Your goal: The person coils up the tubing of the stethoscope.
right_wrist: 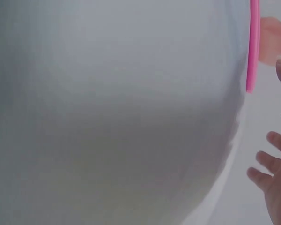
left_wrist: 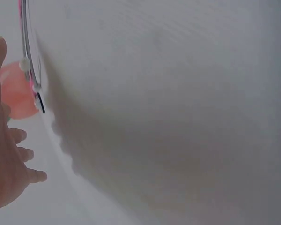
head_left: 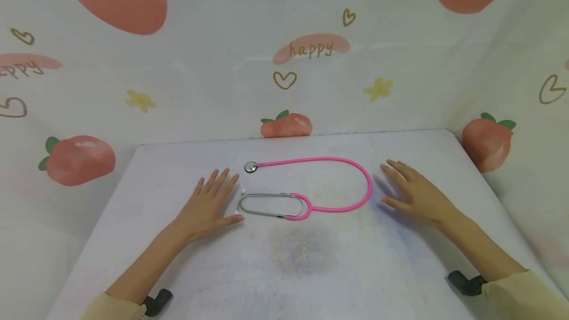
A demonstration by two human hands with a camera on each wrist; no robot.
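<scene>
A stethoscope [head_left: 342, 209] with pink tubing lies on the white table between my hands. Its round chest piece [head_left: 251, 167] points left at the far side, and the metal ear tubes [head_left: 262, 194] lie nearer, their white ear tips to the left. My left hand [head_left: 209, 209] is spread beside the ear tips, palm down, holding nothing. On the other side my right hand [head_left: 415, 194] has its fingers extended just right of the tubing's bend, also without anything in it. The left wrist view catches the ear tubes [left_wrist: 25, 42] edge-on; pink tubing [right_wrist: 253, 47] shows in the right wrist view.
The white table [head_left: 213, 270] carries a faint brownish stain in front of the stethoscope. Behind it and at both sides hangs a pale cloth [head_left: 213, 83] printed with peaches, hearts and flowers. Dark wrist-worn devices [head_left: 157, 302] sit at the cuffs of the light yellow sleeves [head_left: 524, 295].
</scene>
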